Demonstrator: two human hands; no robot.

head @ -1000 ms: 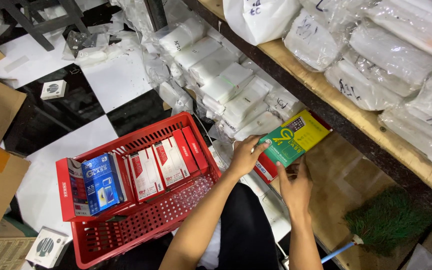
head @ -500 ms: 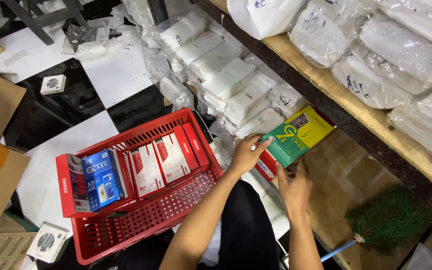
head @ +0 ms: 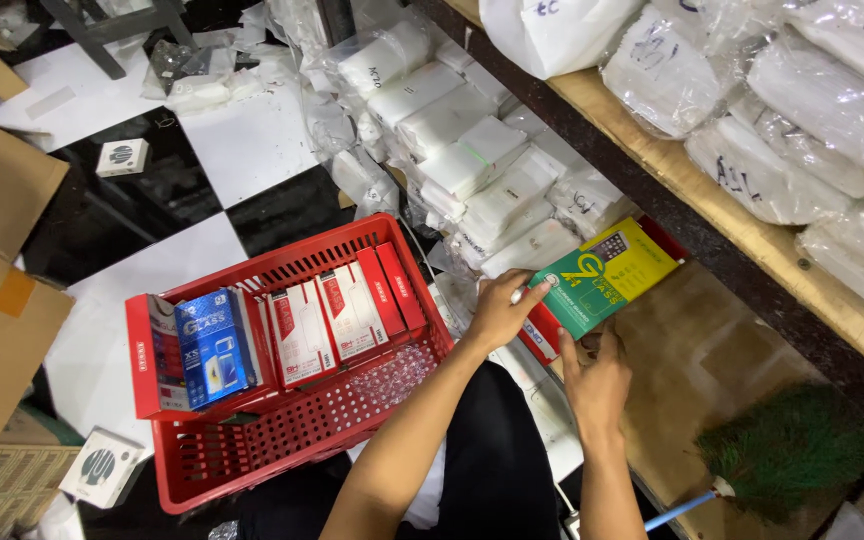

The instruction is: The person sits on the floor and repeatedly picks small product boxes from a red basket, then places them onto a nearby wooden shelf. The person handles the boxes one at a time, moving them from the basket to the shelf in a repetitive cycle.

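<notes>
The green-and-yellow box (head: 604,277) is gripped between both hands, left hand (head: 500,312) at its left end, right hand (head: 595,375) beneath, beside the red basket (head: 282,440).

Bright, even overhead light, with soft glare on the plastic bags (head: 752,120). Deep shadow lies under the shelf (head: 712,230). Focus is sharp, with slight wide-angle stretch at the edges.

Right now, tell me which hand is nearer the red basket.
Left. The left hand holds the green-yellow box just beside the red basket; the right hand is farther away.
</notes>
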